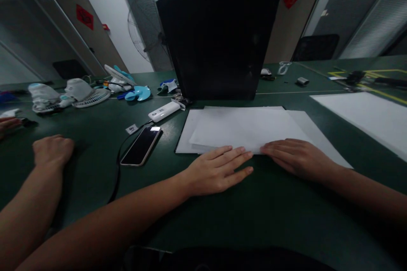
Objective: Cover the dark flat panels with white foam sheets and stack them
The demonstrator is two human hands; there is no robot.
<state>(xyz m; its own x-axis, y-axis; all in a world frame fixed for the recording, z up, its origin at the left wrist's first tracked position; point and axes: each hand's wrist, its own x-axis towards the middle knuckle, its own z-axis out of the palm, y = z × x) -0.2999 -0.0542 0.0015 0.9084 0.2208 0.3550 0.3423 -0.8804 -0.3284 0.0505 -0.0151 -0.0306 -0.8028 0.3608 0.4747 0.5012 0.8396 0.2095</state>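
Note:
A stack of white paper sheets [244, 129] lies on the dark green table [254, 211] in front of me, the top sheet folded over. My left hand [219, 169] rests flat, fingers stretched out, at the paper's near edge. My right hand [297, 156] lies flat beside it, fingertips pressing on the same edge. Neither hand holds anything.
Another person's forearm and closed hand [52, 150] rest on the table at left. A phone [141, 146] with a black cable, a white power bank [163, 111], fan parts [85, 95], a tall black board [219, 38] behind the paper and another white sheet [365, 116] at right.

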